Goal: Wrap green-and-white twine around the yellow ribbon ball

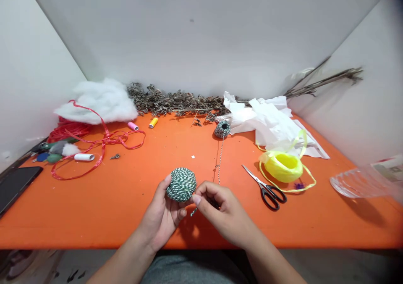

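My left hand point(162, 216) is curled around a green-and-white ball of twine point(181, 184), holding it just above the orange table point(126, 200). Beside the ball, my right hand point(220, 210) pinches the twine strand point(219, 160) with thumb and fingers. That strand runs back across the table to a smaller green-and-white twine ball point(222, 129) near the rear. Both hands are close to the table's front edge.
Black-handled scissors point(266, 187) and a yellow raffia roll point(283, 166) lie to the right. White paper point(267, 120), dried twigs point(176, 101), cotton wadding point(100, 101), red raffia point(94, 143), thread spools point(153, 122), a phone point(14, 185) and a clear dish point(355, 183) surround the work area.
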`<action>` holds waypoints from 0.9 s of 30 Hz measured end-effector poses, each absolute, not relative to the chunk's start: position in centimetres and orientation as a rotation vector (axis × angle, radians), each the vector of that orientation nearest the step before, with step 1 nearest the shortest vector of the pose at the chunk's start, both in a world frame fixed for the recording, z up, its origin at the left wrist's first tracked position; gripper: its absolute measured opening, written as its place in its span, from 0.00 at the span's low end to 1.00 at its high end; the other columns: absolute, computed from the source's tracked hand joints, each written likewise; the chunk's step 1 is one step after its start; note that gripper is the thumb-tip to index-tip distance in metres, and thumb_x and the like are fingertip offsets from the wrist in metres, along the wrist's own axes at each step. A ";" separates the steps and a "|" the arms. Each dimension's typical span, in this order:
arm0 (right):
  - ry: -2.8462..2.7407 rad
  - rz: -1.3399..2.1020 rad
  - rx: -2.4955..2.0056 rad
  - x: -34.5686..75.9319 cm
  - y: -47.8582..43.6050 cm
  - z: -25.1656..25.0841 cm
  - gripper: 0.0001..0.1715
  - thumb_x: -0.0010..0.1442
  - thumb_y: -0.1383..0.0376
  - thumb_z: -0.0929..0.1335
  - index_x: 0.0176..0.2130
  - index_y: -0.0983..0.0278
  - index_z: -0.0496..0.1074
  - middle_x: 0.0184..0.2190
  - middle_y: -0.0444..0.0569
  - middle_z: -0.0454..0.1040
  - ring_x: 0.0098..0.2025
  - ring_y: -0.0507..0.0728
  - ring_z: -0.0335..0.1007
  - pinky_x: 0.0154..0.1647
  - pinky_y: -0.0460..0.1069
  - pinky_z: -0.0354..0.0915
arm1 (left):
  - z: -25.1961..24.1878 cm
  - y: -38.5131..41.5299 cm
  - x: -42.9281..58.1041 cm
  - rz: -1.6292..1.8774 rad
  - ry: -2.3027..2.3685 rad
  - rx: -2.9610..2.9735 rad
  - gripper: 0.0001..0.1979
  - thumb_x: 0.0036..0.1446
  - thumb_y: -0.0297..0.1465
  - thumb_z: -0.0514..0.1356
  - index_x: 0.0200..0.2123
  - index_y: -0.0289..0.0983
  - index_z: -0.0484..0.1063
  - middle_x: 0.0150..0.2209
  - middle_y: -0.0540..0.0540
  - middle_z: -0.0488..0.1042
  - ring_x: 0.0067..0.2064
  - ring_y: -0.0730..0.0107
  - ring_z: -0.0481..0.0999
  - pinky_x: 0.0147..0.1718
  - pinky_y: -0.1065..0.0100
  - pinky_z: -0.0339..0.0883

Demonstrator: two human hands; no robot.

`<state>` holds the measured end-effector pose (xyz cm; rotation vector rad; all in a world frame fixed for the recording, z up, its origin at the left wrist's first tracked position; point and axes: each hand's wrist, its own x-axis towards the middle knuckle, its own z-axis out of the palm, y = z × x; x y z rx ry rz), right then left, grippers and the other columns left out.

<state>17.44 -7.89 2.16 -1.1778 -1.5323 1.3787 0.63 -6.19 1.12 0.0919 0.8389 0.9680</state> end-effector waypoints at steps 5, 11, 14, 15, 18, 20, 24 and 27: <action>-1.500 1.383 -1.180 17.3 -7.7 2.1 0.13 0.67 0.58 0.66 0.33 0.64 0.69 0.28 0.43 0.68 0.31 0.52 0.63 0.33 0.46 0.60 | 1.3 -6.2 0.8 0.977 0.824 0.121 0.14 0.68 0.37 0.56 0.44 0.33 0.76 0.33 0.43 0.80 0.26 0.71 0.78 0.14 0.77 0.67; -1.473 1.385 -1.206 17.4 -7.7 2.0 0.12 0.66 0.60 0.66 0.32 0.64 0.68 0.27 0.43 0.67 0.30 0.51 0.62 0.32 0.46 0.59 | 0.5 -6.8 1.1 0.988 0.784 0.278 0.18 0.64 0.44 0.60 0.46 0.34 0.77 0.38 0.42 0.80 0.33 0.68 0.78 0.24 0.73 0.71; -1.507 1.342 -1.246 17.5 -7.8 2.2 0.12 0.65 0.63 0.66 0.30 0.63 0.67 0.25 0.42 0.66 0.28 0.51 0.60 0.30 0.46 0.57 | 0.2 -7.0 1.2 1.037 0.806 0.400 0.22 0.57 0.43 0.68 0.48 0.35 0.77 0.45 0.41 0.80 0.44 0.64 0.78 0.38 0.70 0.75; -1.528 1.323 -1.261 17.5 -7.9 2.2 0.12 0.65 0.63 0.66 0.30 0.63 0.67 0.25 0.41 0.65 0.28 0.51 0.60 0.30 0.46 0.57 | 0.2 -7.0 1.2 1.048 0.815 0.431 0.22 0.55 0.41 0.70 0.48 0.35 0.77 0.46 0.41 0.79 0.47 0.63 0.77 0.42 0.70 0.74; -1.575 1.253 -1.286 17.4 -8.0 2.3 0.12 0.67 0.63 0.65 0.31 0.63 0.67 0.25 0.41 0.66 0.28 0.51 0.60 0.30 0.46 0.57 | 0.1 -6.8 1.2 1.061 0.824 0.455 0.19 0.54 0.37 0.71 0.46 0.33 0.77 0.46 0.41 0.79 0.49 0.61 0.76 0.47 0.68 0.72; -1.577 1.227 -1.286 17.5 -8.0 2.3 0.12 0.68 0.61 0.65 0.32 0.63 0.68 0.26 0.41 0.66 0.29 0.51 0.61 0.31 0.46 0.57 | 0.0 -6.7 1.1 1.073 0.807 0.435 0.18 0.56 0.38 0.69 0.46 0.34 0.77 0.46 0.41 0.78 0.47 0.63 0.76 0.42 0.68 0.72; -1.572 1.228 -1.285 17.5 -8.0 2.2 0.14 0.68 0.58 0.66 0.33 0.63 0.68 0.26 0.41 0.67 0.30 0.51 0.61 0.31 0.46 0.58 | 0.0 -6.6 1.1 1.107 0.781 0.460 0.21 0.57 0.38 0.68 0.53 0.39 0.73 0.48 0.43 0.77 0.45 0.64 0.76 0.40 0.67 0.72; -1.587 1.215 -1.298 17.4 -8.1 2.3 0.14 0.68 0.58 0.66 0.32 0.63 0.68 0.26 0.41 0.66 0.29 0.51 0.61 0.30 0.46 0.57 | 0.1 -6.8 1.2 1.112 0.861 0.576 0.27 0.48 0.36 0.74 0.51 0.36 0.73 0.46 0.42 0.78 0.46 0.62 0.76 0.44 0.66 0.72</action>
